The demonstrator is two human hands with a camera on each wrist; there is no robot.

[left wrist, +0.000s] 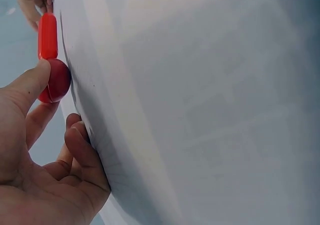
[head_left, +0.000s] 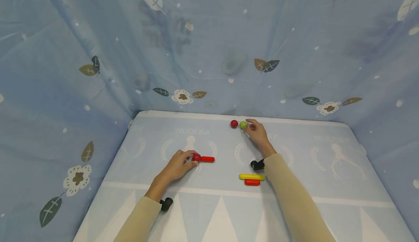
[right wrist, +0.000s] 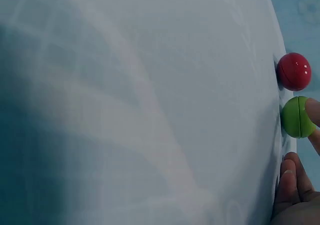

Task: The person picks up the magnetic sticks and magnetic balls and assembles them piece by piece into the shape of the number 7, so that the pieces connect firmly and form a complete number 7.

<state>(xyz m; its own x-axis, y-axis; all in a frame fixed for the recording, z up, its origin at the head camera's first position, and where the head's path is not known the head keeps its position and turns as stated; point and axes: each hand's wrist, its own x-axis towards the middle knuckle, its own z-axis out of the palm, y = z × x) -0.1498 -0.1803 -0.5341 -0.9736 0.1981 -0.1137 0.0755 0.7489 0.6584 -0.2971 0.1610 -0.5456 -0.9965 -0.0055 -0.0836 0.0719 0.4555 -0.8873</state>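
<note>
My left hand pinches a red ball between thumb and index finger at the middle left of the table. A short red rod lies end-on against that ball, pointing right; in the left wrist view the rod lines up beyond the ball. Farther off, my right hand holds a green ball by thumb and forefinger near the table's back edge. Just left of it sits a second red ball, a narrow gap apart. A seam runs round the green ball in the right wrist view.
A yellow rod and another short red rod lie side by side, left of my right sleeve. Patterned blue cloth hangs behind the table and along its sides. Each wrist carries a small black camera.
</note>
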